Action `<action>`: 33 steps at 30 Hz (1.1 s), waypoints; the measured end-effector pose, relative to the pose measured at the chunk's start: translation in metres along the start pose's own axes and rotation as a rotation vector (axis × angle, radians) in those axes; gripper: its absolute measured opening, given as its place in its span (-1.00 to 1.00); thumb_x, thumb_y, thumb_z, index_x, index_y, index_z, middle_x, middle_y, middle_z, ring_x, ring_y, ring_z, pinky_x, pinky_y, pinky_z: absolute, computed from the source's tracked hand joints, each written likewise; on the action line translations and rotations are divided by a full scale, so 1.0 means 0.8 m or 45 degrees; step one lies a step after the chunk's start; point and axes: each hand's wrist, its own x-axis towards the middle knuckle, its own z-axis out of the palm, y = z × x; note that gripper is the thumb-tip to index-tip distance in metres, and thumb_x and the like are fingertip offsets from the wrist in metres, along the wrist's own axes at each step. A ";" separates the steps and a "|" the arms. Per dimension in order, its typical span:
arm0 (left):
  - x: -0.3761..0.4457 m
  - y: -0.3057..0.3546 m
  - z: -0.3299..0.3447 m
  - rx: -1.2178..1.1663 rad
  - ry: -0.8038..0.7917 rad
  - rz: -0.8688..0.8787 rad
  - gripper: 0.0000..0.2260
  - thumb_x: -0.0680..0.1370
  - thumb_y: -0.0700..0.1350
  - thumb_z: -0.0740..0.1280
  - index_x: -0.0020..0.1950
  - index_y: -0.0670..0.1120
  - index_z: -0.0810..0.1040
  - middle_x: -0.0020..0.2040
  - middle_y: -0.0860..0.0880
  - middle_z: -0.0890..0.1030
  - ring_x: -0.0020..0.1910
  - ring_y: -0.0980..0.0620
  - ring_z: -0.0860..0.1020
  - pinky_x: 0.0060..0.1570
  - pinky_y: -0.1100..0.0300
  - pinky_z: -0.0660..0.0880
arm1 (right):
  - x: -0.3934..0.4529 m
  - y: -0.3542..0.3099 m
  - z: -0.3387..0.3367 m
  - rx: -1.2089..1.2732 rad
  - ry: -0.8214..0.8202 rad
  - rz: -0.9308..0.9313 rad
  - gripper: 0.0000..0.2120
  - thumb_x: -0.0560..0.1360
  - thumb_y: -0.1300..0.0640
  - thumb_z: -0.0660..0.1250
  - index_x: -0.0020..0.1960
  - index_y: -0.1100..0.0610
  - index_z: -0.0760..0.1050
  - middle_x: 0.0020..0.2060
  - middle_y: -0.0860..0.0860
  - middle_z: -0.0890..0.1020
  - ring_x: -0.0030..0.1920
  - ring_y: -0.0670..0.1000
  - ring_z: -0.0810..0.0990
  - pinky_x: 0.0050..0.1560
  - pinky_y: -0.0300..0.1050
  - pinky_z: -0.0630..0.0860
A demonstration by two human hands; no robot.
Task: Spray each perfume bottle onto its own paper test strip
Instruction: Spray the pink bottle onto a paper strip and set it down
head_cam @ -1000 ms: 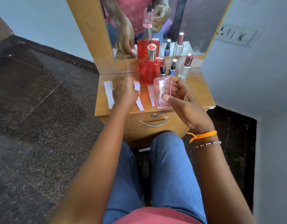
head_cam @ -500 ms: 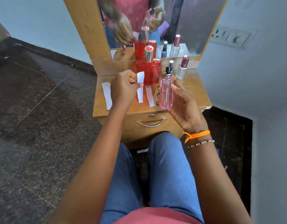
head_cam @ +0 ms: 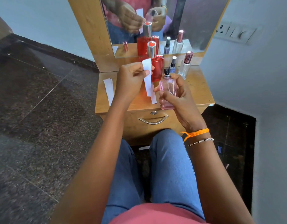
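Observation:
My right hand (head_cam: 176,94) grips a pale pink perfume bottle (head_cam: 167,89) with a black spray top, held upright above the front of the small wooden dresser (head_cam: 197,92). My left hand (head_cam: 131,78) pinches a white paper strip (head_cam: 147,76) and holds it upright just left of the bottle. Two more strips lie on the dresser top: one at the left (head_cam: 109,89), one under the held strip (head_cam: 153,97). A red bottle (head_cam: 157,67) with a silver cap, a small dark-capped purple bottle (head_cam: 172,65) and a clear bottle (head_cam: 184,68) with a rose cap stand at the back.
A mirror (head_cam: 196,25) rises behind the dresser and reflects the bottles and hands. The dresser has a drawer with a metal handle (head_cam: 153,121). My knees in blue jeans (head_cam: 168,159) are right in front. A wall socket (head_cam: 234,33) is on the right wall. Dark tiled floor surrounds.
My left hand picked a strip off the dresser top and raised it upright. My right hand turned the pink bottle and brought it closer to the strip.

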 end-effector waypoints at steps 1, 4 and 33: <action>-0.001 0.000 0.001 0.014 -0.029 -0.016 -0.84 0.52 -0.24 0.31 0.05 -0.16 0.62 -0.05 0.04 0.65 -0.27 0.35 0.53 -0.47 0.55 0.33 | 0.000 0.001 0.001 0.008 0.015 0.001 -0.61 0.43 0.39 0.32 0.18 0.10 0.36 -0.16 0.07 0.60 -0.25 -0.04 0.56 -0.31 -0.20 0.49; -0.006 0.000 0.002 -0.062 -0.109 -0.155 -0.77 0.50 -0.20 0.36 0.15 -0.09 0.55 -0.12 0.05 0.64 -0.21 0.29 0.58 -0.33 0.50 0.44 | 0.003 0.002 0.000 0.021 0.054 0.016 -0.58 0.38 0.37 0.28 0.12 -0.02 0.36 -0.25 0.01 0.51 -0.36 -0.05 0.39 -0.42 -0.22 0.33; -0.024 -0.005 0.018 -0.237 -0.341 -0.313 -0.76 0.43 -0.23 0.44 0.08 -0.12 0.53 -0.10 -0.22 0.64 -0.14 -0.02 0.61 -0.26 0.26 0.56 | -0.002 -0.001 -0.015 -1.652 0.159 -0.440 -0.43 0.44 0.31 0.25 0.38 -0.06 0.29 0.08 0.11 0.51 -0.18 0.18 0.54 -0.38 -0.02 0.49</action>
